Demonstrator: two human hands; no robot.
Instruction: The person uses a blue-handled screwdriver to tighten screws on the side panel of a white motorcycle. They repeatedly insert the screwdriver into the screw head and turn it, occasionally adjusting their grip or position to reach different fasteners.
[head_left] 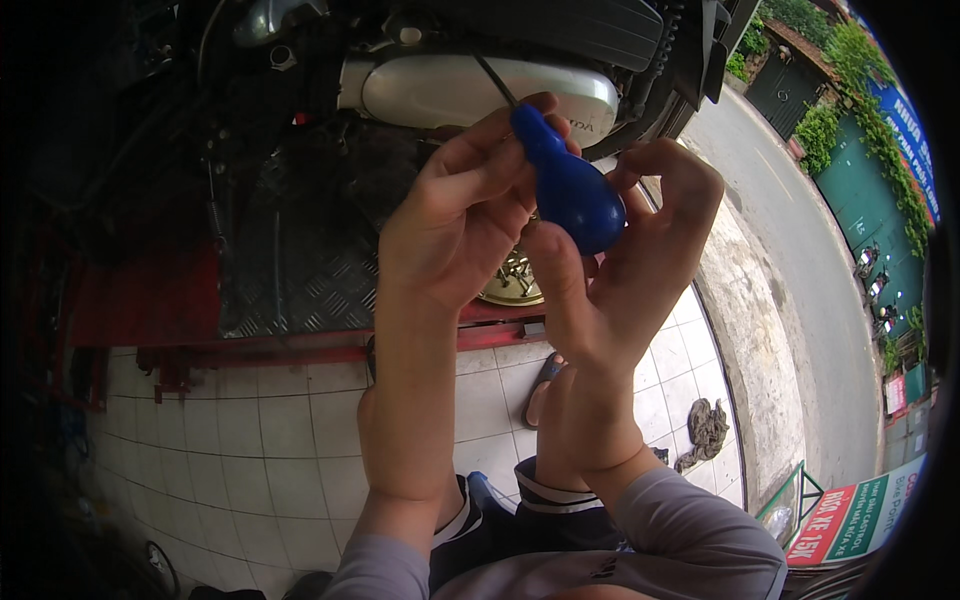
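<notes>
Above the tiled floor (270, 440), just in front of the red lift platform's (150, 310) near edge, a blue-handled screwdriver (570, 185) is held in both hands. Left hand (455, 225): fingers (495, 135) closed around the narrow neck of the handle, where the dark shaft exits toward the motorcycle's silver engine cover (470, 90). Right hand (630, 260): thumb and fingers curled round the bulbous butt of the handle, partly open, palm not fully seated. A brass-coloured round part (515, 280) is seen behind the hands, mostly hidden; whether it is gripped cannot be told. The tip of the shaft is lost against the dark bodywork.

Judgement on handling: shaft is best kept in line with the fastener, the left hand used as a guide near the neck, torque and push supplied from the butt by the right. Slip risk is raised if the handle is tilted.

Containers: none are seen. A crumpled rag (706, 430) is lying loose on the tiles near the floor's right edge, beside the concrete kerb (750, 300).
</notes>
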